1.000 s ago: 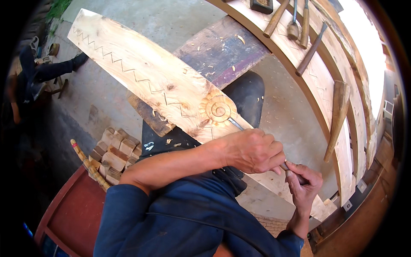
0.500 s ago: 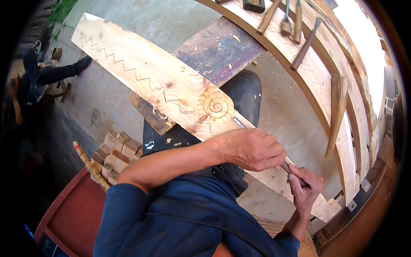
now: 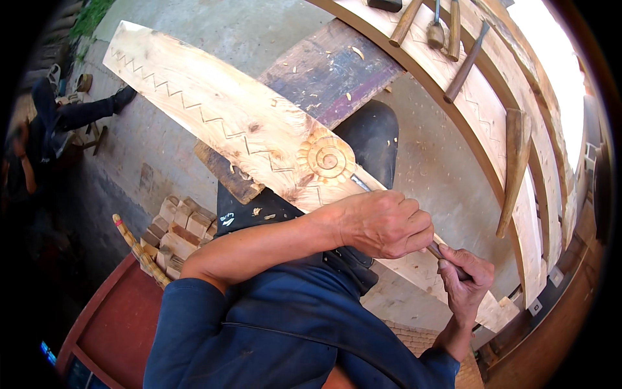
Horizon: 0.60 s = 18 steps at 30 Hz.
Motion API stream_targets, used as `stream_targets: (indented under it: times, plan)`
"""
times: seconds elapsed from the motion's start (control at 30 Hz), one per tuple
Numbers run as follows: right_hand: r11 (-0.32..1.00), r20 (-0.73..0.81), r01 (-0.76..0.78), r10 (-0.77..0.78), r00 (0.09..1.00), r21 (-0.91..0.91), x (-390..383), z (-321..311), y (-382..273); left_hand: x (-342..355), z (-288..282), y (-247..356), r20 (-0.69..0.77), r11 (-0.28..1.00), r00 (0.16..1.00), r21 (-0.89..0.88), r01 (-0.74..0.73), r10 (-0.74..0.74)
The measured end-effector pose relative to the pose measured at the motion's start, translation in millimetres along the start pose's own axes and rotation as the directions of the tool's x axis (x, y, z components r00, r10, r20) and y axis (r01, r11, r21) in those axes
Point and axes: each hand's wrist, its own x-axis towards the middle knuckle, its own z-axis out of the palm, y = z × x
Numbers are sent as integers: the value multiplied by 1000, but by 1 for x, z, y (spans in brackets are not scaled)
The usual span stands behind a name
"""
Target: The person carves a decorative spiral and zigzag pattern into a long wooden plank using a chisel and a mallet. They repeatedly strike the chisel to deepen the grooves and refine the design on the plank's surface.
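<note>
A long pale wooden plank (image 3: 214,110) lies slanted across my lap, carved with a zigzag line and a round spiral rosette (image 3: 327,157). A chisel (image 3: 360,185) points its blade at the rosette's lower right edge. My left hand (image 3: 382,223) wraps over the chisel's shaft, resting on the plank. My right hand (image 3: 466,279) grips the chisel's handle end, lower right of the left hand. Most of the tool is hidden under my fingers.
A dark stained board (image 3: 330,71) lies under the plank on the concrete floor. At the right, curved pale boards (image 3: 492,123) carry several hand tools (image 3: 447,26) and a wooden mallet handle (image 3: 515,168). Small wood blocks (image 3: 181,227) are stacked at the left. Another person's legs (image 3: 84,113) show far left.
The view has shifted slightly; both hands stay on the chisel near the rosette with only small movement along the plank.
</note>
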Motion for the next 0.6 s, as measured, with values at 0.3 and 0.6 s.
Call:
stream_targets:
  times: [0.3, 0.6]
  plan:
    - [1000, -22, -2, 2, 1000, 9, 3, 1, -2, 2, -2, -1, 9, 1000, 1000, -4, 21, -21]
    - [999, 19, 41, -40, 999, -30, 16, -6, 0, 5, -2, -1, -14, 997, 997, 13, 77, -77]
